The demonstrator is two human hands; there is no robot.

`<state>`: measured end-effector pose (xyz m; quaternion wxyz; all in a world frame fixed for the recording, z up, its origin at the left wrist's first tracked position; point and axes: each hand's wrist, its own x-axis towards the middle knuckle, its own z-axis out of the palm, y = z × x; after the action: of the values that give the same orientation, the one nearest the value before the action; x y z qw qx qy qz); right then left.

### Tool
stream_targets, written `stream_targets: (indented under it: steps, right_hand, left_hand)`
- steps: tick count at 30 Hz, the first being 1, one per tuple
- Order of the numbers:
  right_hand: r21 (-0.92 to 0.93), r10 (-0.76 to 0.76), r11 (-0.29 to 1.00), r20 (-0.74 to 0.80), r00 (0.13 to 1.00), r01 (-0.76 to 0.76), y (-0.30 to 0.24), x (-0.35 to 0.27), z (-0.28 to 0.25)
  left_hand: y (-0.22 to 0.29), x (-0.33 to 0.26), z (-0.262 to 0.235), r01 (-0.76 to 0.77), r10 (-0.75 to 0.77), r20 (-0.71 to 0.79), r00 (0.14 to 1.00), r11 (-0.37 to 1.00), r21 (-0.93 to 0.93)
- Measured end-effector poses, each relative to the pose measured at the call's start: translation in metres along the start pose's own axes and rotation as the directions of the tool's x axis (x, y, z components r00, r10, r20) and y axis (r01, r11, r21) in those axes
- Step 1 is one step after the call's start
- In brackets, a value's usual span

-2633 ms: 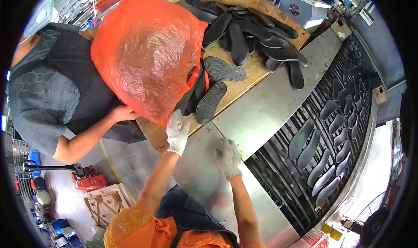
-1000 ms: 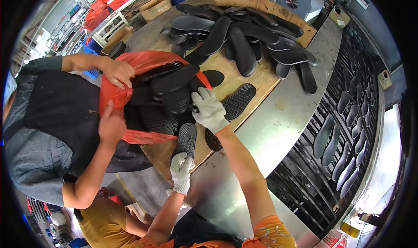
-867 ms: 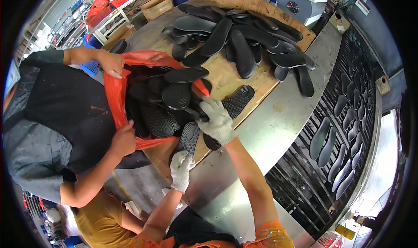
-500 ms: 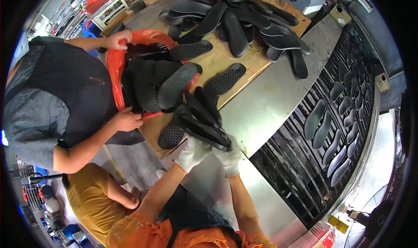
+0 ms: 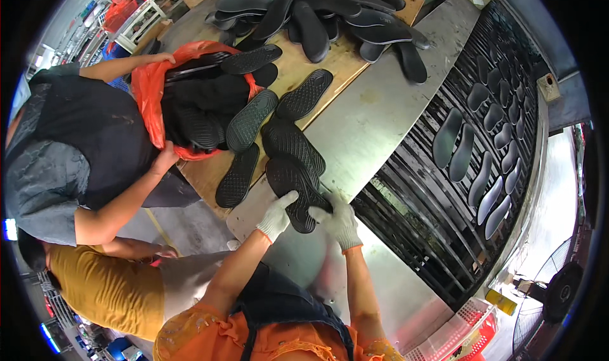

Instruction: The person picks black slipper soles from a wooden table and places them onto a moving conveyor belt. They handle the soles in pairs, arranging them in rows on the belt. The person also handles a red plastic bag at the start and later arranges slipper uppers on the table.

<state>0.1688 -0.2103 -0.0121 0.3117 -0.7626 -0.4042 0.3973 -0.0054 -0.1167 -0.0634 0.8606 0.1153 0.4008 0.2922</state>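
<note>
Since half a second ago, both gloved hands have lowered the black rubber sole [image 5: 293,190] to the worktop [image 5: 380,107] edge. Left hand [image 5: 276,216] cups its 7 o'clock rim, right hand [image 5: 341,221] pinches 4 o'clock. It looks light, floppy and grippy; best held at both edges.

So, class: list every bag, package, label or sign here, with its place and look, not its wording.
Orange plastic bag: left on the wooden table, held open, full of black soles.
Yellow box: lower right, small, oblong.
Tan box: right rim, small, squarish.
No screens or signs show.
</note>
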Motion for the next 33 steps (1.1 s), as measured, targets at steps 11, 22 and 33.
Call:
stream_targets:
  steps: [11, 22, 33]
  right_hand:
    - [0.291, -0.165, 0.942, -0.023, 0.986, 0.164, 0.012, 0.138, 0.054]
    - [0.343, -0.209, 0.916, -0.03, 0.977, 0.207, 0.001, -0.025, 0.006]
    - [0.016, -0.164, 0.986, -0.109, 0.98, 0.167, 0.024, -0.122, 0.011]
  left_hand:
    - [0.028, 0.002, 0.015, -0.316, 0.329, -0.026, 0.944, 0.924, 0.216]
    - [0.001, -0.048, -0.003, -0.198, 0.133, 0.28, 0.951, 0.956, 0.218]
    - [-0.048, -0.068, -0.002, -0.365, 0.132, 0.408, 0.904, 0.736, 0.57]
